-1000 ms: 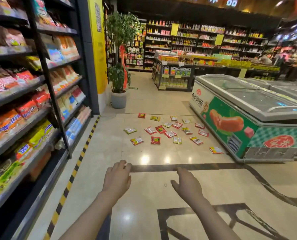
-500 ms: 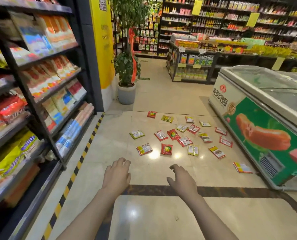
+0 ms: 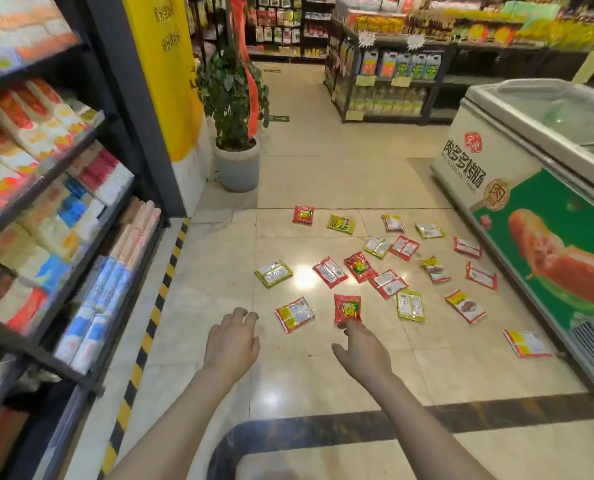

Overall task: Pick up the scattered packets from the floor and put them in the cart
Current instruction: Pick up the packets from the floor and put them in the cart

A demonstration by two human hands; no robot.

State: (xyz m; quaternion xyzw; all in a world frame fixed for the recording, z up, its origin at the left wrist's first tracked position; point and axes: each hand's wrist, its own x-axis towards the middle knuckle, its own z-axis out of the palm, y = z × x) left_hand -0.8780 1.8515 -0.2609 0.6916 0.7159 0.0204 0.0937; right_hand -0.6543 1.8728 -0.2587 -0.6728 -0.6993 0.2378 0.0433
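Packets [image 3: 347, 308] mid-floor, shelf [image 3: 63, 209] L, freezer [image 3: 548, 209] R (hands [image 3: 231, 344] empty)

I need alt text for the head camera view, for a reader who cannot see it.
Two bare hands, the left hand and the right hand, reach empty toward small snack packets scattered on a glossy tiled shop floor. A stocked shelf stands at left, a chest freezer at right, and a potted plant behind. No cart is clearly visible.

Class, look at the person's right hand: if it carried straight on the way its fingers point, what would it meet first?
Most likely the red packet just beyond the right hand; its fingertips appear almost at the packet's near edge, though depth is hard to judge.
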